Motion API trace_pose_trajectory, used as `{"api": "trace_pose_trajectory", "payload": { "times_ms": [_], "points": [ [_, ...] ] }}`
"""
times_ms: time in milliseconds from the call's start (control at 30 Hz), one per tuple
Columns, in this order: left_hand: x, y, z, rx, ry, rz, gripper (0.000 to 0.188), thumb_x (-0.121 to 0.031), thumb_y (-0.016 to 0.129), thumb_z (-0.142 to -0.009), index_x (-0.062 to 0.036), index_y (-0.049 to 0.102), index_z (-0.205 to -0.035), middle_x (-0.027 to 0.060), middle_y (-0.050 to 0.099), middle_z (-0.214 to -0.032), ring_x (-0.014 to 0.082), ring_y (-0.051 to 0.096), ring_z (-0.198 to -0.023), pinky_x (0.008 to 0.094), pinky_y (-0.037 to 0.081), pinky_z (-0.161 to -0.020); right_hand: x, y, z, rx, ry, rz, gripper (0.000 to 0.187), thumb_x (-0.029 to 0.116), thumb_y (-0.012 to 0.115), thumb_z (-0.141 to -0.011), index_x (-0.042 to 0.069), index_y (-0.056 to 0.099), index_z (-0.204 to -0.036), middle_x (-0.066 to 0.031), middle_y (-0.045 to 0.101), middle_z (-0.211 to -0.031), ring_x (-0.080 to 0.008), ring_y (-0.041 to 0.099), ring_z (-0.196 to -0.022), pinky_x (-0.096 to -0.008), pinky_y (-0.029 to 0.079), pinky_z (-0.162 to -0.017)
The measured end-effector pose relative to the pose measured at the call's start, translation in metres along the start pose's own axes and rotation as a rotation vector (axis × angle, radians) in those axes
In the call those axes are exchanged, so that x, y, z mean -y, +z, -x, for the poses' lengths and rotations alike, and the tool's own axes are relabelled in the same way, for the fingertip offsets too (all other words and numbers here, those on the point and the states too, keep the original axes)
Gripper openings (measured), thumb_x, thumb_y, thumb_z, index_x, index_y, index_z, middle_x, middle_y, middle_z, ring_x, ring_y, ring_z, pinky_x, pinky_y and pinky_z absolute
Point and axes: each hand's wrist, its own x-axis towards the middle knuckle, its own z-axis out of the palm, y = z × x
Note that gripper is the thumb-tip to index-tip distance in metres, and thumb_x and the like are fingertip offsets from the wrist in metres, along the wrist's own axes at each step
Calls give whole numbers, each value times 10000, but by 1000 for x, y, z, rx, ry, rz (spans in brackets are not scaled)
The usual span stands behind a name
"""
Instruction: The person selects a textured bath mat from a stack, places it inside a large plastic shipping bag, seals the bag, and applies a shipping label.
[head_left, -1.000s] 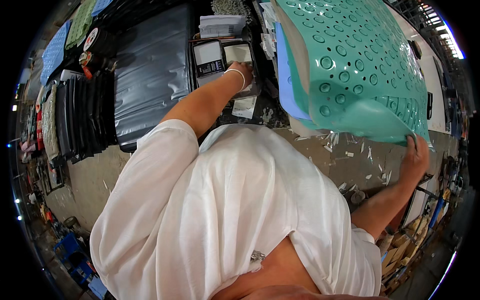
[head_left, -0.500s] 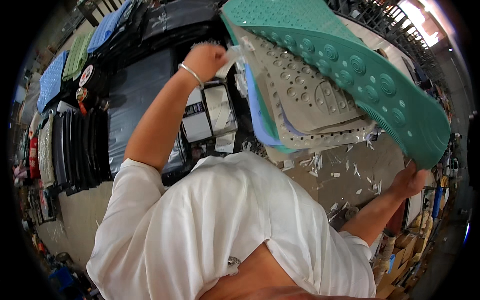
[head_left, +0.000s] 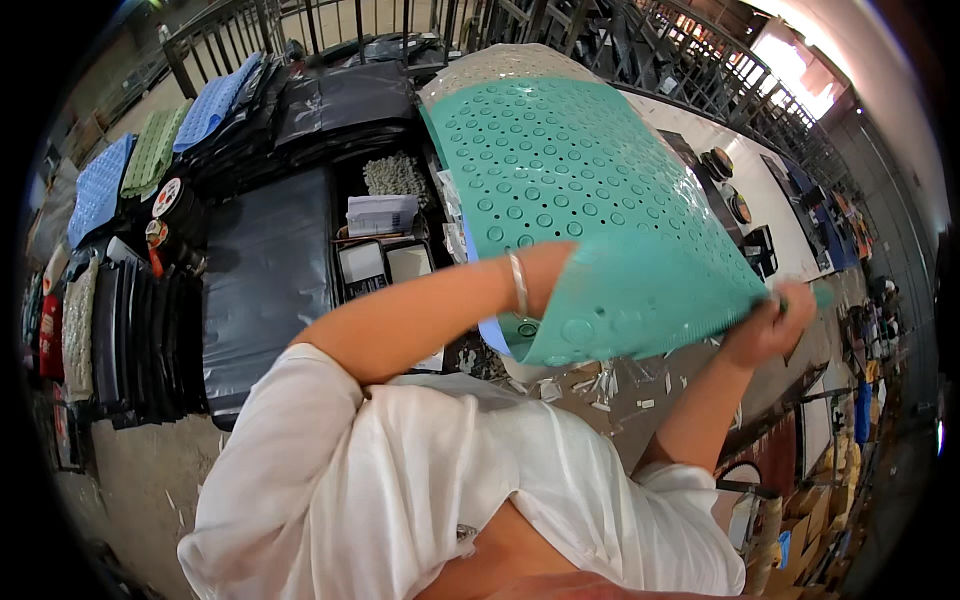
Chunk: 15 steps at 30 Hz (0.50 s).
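Note:
A teal bath mat with round suction cups lies over a stack of mats, its near end lifted and curled up toward me. My right hand is closed on the right corner of that end. At the left side of the lifted end, my left hand reaches under the mat. Its fingers are hidden by the mat, so its grip does not show. A beige mat shows past the far end of the teal one, and a blue mat's edge peeks out at the near left.
Left of the stack lie a black plastic-wrapped pile, small label trays and tape rolls. White scraps litter the floor near me. Metal railing runs behind. On the right stands a white tabletop.
The teal mat's folded-over part has swung back flat over the stack, covering the beige mats. My left hand moved from the label strips to under the mat; my right hand rose slightly leftward.

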Motion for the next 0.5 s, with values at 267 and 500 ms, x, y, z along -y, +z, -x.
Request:
{"api": "trace_pose_trajectory", "payload": {
  "times_ms": [267, 500],
  "points": [
    [191, -70, 76, -477, -1224, 91, 365, -194, 667, -826, -63, 637, -1165, 190, 609, -1173, 314, 619, -984, 390, 496, -849, -6, 220, 47, 1202, 202, -60, 310, 328, 704, -813, 70, 623, -966, -139, 607, -1033, -318, 539, -1047, -417, 448, -937],
    [264, -97, 24, -639, -1422, 315, 361, -285, 580, -911, -38, 637, -1167, 176, 650, -1123, 308, 642, -951, 402, 491, -813, 0, 209, 30, 1119, 139, 119, 404, 419, 727, -789, 76, 608, -967, -165, 629, -999, -306, 577, -1004, -428, 473, -854]
  ]
}}
